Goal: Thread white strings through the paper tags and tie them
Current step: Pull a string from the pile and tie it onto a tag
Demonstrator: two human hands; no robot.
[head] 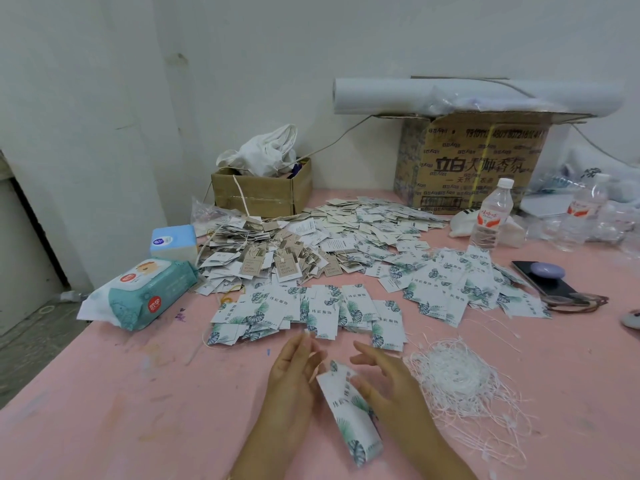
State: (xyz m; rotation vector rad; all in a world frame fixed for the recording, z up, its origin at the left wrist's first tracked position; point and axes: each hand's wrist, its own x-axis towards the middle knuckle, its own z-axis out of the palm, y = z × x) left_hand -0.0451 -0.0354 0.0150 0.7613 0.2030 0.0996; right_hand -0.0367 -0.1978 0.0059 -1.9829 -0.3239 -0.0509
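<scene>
At the front of the pink surface (pixel 138 393), the left hand (pixel 294 375), fingers pressed together, pinches a white string (pixel 317 365) beside the paper tag stack (pixel 349 414) gripped by the right hand (pixel 391 382). Threading is judged under way; next, pull through and knot.

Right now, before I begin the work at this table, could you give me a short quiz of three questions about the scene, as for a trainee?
1. True or false: the pile of loose white strings lies on the pink table to the right of the right hand.
2. Which thing lies near the table's left edge? A) a pack of wet wipes B) a stapler C) a mug
3. Fill in: the tag held between the left hand and the right hand is printed with green ____.
Key: 1 true; 2 A; 3 leaves.
</scene>
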